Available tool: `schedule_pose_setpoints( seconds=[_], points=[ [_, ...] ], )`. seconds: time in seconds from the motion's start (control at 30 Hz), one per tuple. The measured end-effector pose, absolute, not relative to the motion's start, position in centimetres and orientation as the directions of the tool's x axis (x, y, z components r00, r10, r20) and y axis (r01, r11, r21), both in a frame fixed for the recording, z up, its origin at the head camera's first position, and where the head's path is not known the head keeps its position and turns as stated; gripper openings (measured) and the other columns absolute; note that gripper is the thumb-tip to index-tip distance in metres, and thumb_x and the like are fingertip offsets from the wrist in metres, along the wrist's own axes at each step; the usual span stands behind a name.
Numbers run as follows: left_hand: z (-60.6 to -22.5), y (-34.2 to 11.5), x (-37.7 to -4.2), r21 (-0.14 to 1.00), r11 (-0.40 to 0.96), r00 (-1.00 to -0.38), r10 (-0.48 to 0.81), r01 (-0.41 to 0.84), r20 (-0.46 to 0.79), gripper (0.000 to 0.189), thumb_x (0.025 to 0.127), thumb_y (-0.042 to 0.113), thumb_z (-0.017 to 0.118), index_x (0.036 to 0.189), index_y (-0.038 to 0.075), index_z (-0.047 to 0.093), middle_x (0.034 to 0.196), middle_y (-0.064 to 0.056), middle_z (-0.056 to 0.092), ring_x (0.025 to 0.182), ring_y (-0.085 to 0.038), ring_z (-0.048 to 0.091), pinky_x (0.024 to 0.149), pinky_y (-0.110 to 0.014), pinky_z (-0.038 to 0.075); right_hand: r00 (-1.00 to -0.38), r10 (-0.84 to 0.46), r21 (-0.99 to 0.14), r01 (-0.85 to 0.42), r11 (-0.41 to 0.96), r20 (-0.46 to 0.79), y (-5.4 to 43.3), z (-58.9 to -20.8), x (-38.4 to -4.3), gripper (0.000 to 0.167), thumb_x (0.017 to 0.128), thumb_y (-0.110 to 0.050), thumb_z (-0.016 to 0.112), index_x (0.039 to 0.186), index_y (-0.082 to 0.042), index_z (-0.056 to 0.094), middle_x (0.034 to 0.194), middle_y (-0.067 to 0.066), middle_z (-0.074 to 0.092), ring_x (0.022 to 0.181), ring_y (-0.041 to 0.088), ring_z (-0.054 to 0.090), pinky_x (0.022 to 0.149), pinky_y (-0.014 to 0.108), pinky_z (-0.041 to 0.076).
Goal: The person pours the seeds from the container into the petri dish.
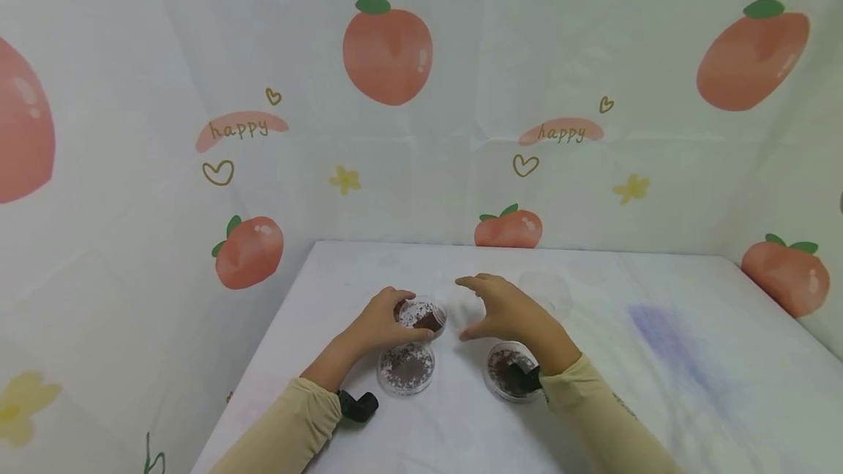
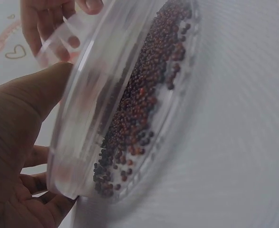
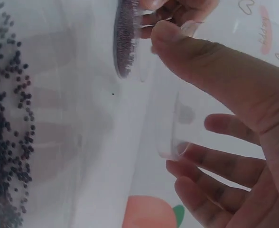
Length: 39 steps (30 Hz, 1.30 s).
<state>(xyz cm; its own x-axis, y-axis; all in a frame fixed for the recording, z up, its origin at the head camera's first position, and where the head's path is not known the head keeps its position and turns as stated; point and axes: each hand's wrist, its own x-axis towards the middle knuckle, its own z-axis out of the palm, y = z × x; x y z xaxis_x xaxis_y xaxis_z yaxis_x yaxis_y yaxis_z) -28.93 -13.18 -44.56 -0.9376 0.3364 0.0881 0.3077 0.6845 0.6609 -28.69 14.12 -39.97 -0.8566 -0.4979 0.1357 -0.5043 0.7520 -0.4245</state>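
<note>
My left hand grips a clear round dish by its rim, thumb on one side and fingers on the other. Small round dark red-brown grains lie inside it. To its right, my right hand has its thumb and fingers curved round a clear lid, very faint in the head view. Lid and held dish are apart. A second dish of grains stands just in front of the held one. Below my right wrist is a third such dish, partly covered by the wrist camera.
All this is on a white-covered table with a purple smudge to the right. Behind stands a white cloth printed with peaches. Black wrist cameras stick out under both forearms.
</note>
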Motion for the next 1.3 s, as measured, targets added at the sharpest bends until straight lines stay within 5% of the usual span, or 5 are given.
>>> schedule_pose_setpoints(
  seconds=[0.33, 1.07, 1.3],
  points=[
    [-44.7, -13.2, -28.8, 0.644, 0.689, -0.932, 0.344, 0.332, 0.112, 0.083, 0.078, 0.049, 0.093, 0.142, 0.003, 0.064, 0.108, -0.004, 0.059, 0.097, -0.016, 0.052, 0.085, -0.038, 0.049, -0.832, -0.55, -0.355, -0.538, 0.764, 0.079, 12.6, -40.1, -29.2, 0.062, 0.073, -0.03, 0.1, 0.122, -0.004, 0.074, 0.123, 0.01, 0.073, 0.118, 0.029, 0.067, 0.105, 0.046, 0.053],
    [-44.8, -13.6, -29.2, 0.664, 0.666, -0.924, 0.367, 0.34, 0.105, 0.086, 0.079, 0.059, 0.089, 0.143, 0.008, 0.063, 0.118, -0.004, 0.061, 0.105, -0.016, 0.055, 0.09, -0.038, 0.051, -0.822, -0.569, -0.372, -0.523, 0.767, -0.019, 10.2, -39.9, -29.9, 0.062, 0.075, -0.027, 0.099, 0.127, -0.004, 0.073, 0.124, 0.01, 0.07, 0.119, 0.028, 0.066, 0.107, 0.046, 0.053],
    [-44.6, -13.5, -29.2, 0.679, 0.647, -0.919, 0.378, 0.346, 0.108, 0.078, 0.084, 0.053, 0.087, 0.141, 0.006, 0.063, 0.108, -0.004, 0.058, 0.096, -0.016, 0.052, 0.083, -0.034, 0.047, -0.807, -0.59, -0.373, -0.545, 0.751, -0.008, 9.6, -39.9, -30.1, 0.06, 0.076, -0.028, 0.098, 0.126, -0.004, 0.074, 0.12, 0.008, 0.068, 0.114, 0.025, 0.066, 0.103, 0.045, 0.055]
  ],
)
